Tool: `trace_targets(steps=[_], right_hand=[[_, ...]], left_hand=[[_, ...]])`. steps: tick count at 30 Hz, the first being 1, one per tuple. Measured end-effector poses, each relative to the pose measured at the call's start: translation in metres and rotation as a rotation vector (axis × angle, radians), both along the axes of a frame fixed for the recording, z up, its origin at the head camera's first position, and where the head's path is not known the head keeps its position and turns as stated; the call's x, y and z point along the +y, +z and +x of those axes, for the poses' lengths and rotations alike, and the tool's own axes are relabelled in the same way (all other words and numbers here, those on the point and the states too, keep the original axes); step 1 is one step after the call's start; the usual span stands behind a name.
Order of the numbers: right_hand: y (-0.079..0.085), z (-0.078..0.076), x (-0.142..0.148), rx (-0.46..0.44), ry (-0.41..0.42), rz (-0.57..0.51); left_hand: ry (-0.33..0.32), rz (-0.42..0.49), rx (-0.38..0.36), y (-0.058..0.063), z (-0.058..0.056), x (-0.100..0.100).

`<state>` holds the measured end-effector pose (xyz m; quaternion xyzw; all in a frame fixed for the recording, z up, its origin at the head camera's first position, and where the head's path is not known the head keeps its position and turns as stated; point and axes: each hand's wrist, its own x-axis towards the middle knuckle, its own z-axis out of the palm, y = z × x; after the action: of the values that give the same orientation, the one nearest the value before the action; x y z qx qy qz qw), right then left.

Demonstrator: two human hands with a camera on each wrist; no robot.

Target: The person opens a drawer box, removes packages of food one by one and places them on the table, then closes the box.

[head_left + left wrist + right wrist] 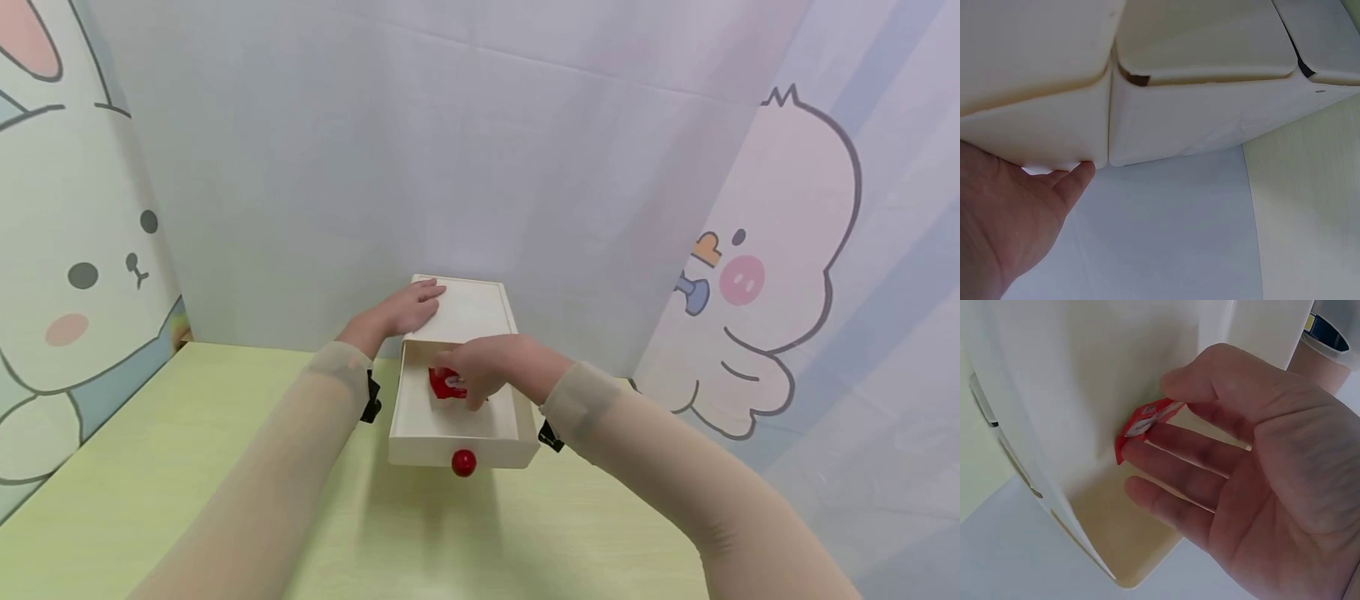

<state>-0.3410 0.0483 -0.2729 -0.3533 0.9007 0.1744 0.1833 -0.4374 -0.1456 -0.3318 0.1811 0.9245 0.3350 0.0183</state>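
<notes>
A white drawer box (476, 308) stands on the table with its drawer (431, 452) pulled out toward me. A round red knob (464, 463) sits on the drawer's front. My left hand (408, 311) rests on the left of the box's top, fingers extended; the left wrist view has this hand (1029, 212) against the white casing. Inside the drawer, my right hand (483, 367) pinches a small red wrapped packet (447, 384) near the drawer floor. Up close in the right wrist view, the packet (1144, 422) lies between thumb and fingers, its pale printed label showing.
The light green-yellow table (247, 492) spreads under and around the box. Behind it hangs a pale curtain (337, 167), with a cartoon rabbit (67, 217) at the left and a cartoon chick (795, 200) at the right.
</notes>
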Motion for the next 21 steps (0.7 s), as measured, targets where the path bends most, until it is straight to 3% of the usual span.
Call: trace_targets(steps=[11,21], right_hand=[[-0.003,0.004,0.016,-0.003,0.023,-0.113],[0.0,0.007,0.039,0.085,0.182,-0.319]], left_hand=[[-0.007,0.027,-0.004,0.001,0.002,0.0],[-0.009,0.011,0.013,0.0,0.001,0.001]])
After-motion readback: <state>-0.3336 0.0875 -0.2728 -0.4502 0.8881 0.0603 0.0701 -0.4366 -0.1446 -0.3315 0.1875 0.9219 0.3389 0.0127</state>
